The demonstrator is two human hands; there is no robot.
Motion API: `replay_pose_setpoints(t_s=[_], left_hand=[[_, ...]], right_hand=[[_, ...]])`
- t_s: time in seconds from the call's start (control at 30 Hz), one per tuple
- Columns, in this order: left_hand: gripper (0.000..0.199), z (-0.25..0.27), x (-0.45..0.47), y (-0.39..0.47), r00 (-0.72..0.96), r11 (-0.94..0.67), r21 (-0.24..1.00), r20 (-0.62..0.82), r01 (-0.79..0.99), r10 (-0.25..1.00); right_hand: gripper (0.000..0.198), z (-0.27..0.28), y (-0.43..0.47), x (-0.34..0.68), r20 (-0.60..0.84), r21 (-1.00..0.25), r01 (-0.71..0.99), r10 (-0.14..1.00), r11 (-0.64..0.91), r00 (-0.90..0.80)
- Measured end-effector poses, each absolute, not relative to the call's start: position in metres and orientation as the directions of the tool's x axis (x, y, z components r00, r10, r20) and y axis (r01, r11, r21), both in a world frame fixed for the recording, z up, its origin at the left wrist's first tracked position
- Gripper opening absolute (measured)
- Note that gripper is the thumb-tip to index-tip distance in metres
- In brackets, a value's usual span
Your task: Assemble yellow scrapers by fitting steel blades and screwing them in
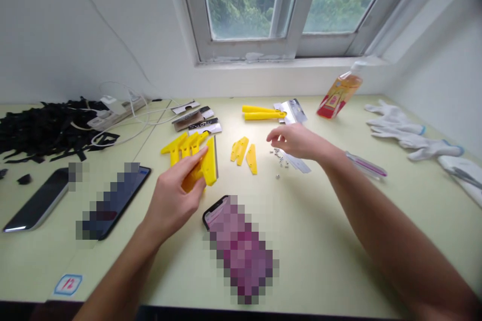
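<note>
Nearest, on the pale tbl (320,261): no. label (68,285) at L edge, then phone w/ pink screen (241,256), front ctr, partly pixelated. Two dark-screened phones (124,200) lie further L.

L hand (175,185) is gripping a yellow scraper head (212,163) btwn thumb & fingers, metal edge facing R. More yellow scraper parts (175,148) sit just behind it.

Mid-tbl, btwn hands: flat yellow pieces (253,159). R of those, loose screws (280,159) scattered beside a metal strip (299,164). R hand (297,141) is just above/behind screws, fingers curled, tips close together; can't tell if anything's in them. Purple-striped tool (366,164) lies R of R forearm, white gloves (414,140) beyond.

Further back: yellow sticks (259,109) nr a silver plate (295,111), packets (190,119) back L, blk strips (41,123) piled far L by pwr strip (113,114). Bottle w/ reddish liquid (339,95) back R; window (244,5) behind.
</note>
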State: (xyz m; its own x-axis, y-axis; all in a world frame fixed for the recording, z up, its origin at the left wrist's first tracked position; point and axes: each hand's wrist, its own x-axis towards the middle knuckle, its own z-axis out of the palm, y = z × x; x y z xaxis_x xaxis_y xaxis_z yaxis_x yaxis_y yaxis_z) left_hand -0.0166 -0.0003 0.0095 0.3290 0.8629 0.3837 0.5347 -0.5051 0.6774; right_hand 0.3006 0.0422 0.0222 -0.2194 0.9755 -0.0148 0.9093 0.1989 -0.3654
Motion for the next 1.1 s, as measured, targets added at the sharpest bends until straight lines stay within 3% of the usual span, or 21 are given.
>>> replay_pose_setpoints(t_s=[0.1, 0.2, 0.37, 0.67, 0.77, 0.93, 1.1], left_hand=[[0.037, 0.012, -0.019, 0.002, 0.213, -0.292, 0.892, 0.229, 0.344, 0.950], [0.021, 0.015, -0.020, 0.004, 0.253, -0.147, 0.974, 0.100, 0.175, 0.962], [0.019, 0.014, -0.019, 0.006, 0.368, -0.021, 0.999, 0.037, -0.047, 0.929], [0.020, 0.012, -0.010, 0.005, 0.496, 0.197, 0.956, -0.066, -0.216, 0.866], [0.022, 0.012, -0.007, 0.002, 0.534, 0.264, 0.929, -0.091, -0.258, 0.840], [0.021, 0.011, -0.004, -0.002, 0.567, 0.306, 0.904, -0.089, -0.299, 0.819], [0.022, 0.012, -0.002, -0.006, 0.608, 0.327, 0.903, -0.099, -0.277, 0.787]], right_hand=[[0.014, 0.002, 0.052, 0.308, -0.086, -0.310, 0.917, 0.953, 0.251, -0.290], [0.012, -0.010, 0.054, 0.305, -0.111, -0.283, 0.918, 0.941, 0.279, -0.320], [0.017, -0.013, 0.054, 0.303, -0.141, -0.231, 0.937, 0.944, 0.261, -0.297], [0.026, 0.000, 0.045, 0.286, -0.090, -0.232, 0.928, 0.943, 0.292, -0.320], [0.023, 0.017, 0.034, 0.274, 0.006, -0.340, 0.861, 0.916, 0.379, -0.401], [0.014, 0.042, 0.009, 0.247, 0.296, -0.515, 0.674, 0.848, 0.530, -0.440], [0.010, 0.043, -0.004, 0.222, 0.565, -0.488, 0.530, 0.714, 0.693, -0.414]])
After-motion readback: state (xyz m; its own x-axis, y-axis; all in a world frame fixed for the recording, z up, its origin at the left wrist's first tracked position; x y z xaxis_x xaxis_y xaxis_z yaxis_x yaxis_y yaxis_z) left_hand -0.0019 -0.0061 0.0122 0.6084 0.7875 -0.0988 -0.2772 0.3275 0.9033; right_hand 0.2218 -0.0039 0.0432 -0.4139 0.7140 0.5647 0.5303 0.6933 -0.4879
